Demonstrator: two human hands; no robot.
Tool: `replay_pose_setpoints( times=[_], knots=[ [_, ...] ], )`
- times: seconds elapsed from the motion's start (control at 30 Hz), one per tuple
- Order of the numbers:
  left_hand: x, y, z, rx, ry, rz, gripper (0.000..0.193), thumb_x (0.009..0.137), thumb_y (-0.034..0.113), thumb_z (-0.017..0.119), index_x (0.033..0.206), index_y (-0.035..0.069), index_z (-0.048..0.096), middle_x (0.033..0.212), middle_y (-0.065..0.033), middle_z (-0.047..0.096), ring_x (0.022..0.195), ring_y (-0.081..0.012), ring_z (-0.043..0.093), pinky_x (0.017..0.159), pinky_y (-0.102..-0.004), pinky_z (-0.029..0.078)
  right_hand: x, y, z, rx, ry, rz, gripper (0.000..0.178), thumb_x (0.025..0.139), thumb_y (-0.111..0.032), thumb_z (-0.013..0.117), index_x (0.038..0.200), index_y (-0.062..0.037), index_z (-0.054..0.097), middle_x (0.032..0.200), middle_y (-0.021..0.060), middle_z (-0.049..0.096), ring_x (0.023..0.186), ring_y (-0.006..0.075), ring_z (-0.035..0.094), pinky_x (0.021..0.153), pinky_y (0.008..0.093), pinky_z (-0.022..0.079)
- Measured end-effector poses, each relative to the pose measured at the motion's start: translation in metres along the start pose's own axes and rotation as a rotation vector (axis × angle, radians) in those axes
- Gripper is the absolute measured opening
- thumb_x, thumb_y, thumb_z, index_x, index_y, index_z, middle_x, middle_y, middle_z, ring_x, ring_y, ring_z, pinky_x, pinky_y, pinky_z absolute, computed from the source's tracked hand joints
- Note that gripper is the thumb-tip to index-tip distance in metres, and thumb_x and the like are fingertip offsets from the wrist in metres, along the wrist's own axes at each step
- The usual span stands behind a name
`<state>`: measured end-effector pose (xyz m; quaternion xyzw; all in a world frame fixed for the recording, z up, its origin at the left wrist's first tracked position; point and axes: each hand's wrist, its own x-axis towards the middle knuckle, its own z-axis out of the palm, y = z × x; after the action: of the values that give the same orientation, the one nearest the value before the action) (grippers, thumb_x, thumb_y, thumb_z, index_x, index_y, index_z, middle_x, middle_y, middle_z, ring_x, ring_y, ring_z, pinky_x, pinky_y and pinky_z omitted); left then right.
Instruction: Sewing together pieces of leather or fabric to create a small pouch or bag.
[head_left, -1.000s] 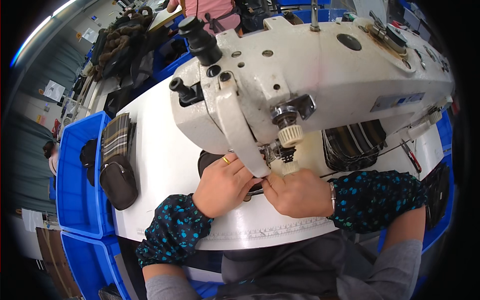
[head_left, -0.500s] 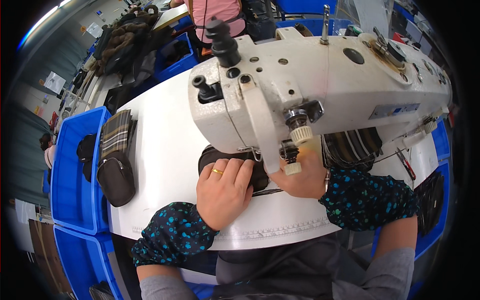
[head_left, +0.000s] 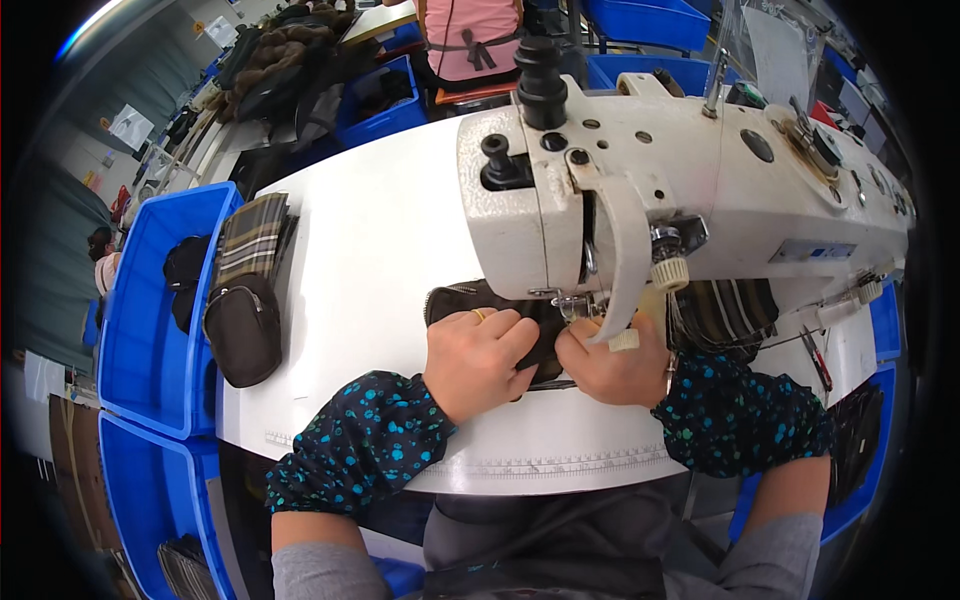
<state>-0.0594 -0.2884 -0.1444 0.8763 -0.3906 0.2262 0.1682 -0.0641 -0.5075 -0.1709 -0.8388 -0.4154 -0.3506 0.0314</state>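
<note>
A dark brown zippered pouch (head_left: 462, 298) lies on the white table under the head of a sewing machine (head_left: 640, 160). My left hand (head_left: 478, 362), with a gold ring, has its fingers curled on the pouch's near side. Beside it, my right hand (head_left: 620, 368) grips the pouch's right part, close by the presser foot (head_left: 572, 305). Its fingertips are partly hidden behind the machine's white lever guard. To the right of the needle area lie striped fabric pieces (head_left: 728, 312), partly covered by the machine arm.
At the left table edge lie a brown pouch (head_left: 243, 335) and folded plaid fabric (head_left: 250, 235). Blue bins (head_left: 150, 385) stand along the left side, another (head_left: 860, 480) at the right. Red-handled snips (head_left: 817, 360) rest on the right. A person in pink (head_left: 470, 45) sits beyond the table.
The view has shifted, so the machine appears further right. My left hand's fingers have curled in more tightly, and my right hand's fingers show more clearly beside the presser foot.
</note>
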Motion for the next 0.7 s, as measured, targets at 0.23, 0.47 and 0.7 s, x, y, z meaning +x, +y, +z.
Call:
replay_pose_setpoints(
  times=[0.23,0.47,0.7],
  knots=[
    [-0.001,-0.003,-0.001,0.042,0.018,0.083,0.035,0.056,0.018,0.08,0.083,0.013,0.058,0.077,-0.0011,0.054,0.068,-0.0201,0.061,0.058,-0.0339,0.048,-0.002,0.006,0.006,0.07,0.068,-0.074,0.013,0.066,-0.01,0.066,0.077,-0.0071,0.06,0.068,0.0021,0.051,0.053,0.0194,0.054,0.048,0.0315,0.044],
    [0.002,0.002,-0.005,0.012,-0.071,-0.037,0.034,0.061,0.017,0.081,0.086,0.011,0.059,0.079,-0.0028,0.057,0.07,-0.0233,0.063,0.059,-0.0362,0.049,0.001,0.006,0.001,0.097,0.042,-0.099,0.018,0.066,-0.009,0.066,0.083,-0.0047,0.065,0.07,0.0022,0.056,0.052,0.0186,0.056,0.048,0.0297,0.044],
    [0.002,-0.019,-0.038,-0.75,-0.248,-0.276,0.04,0.086,0.024,0.076,0.118,0.004,0.066,0.111,-0.0146,0.067,0.091,-0.0306,0.067,0.076,-0.0354,0.054,-0.001,0.003,0.003,0.103,0.102,-0.048,0.017,0.066,-0.009,0.064,0.083,-0.005,0.065,0.07,0.0014,0.056,0.052,0.0172,0.055,0.049,0.0316,0.046]
  ],
)
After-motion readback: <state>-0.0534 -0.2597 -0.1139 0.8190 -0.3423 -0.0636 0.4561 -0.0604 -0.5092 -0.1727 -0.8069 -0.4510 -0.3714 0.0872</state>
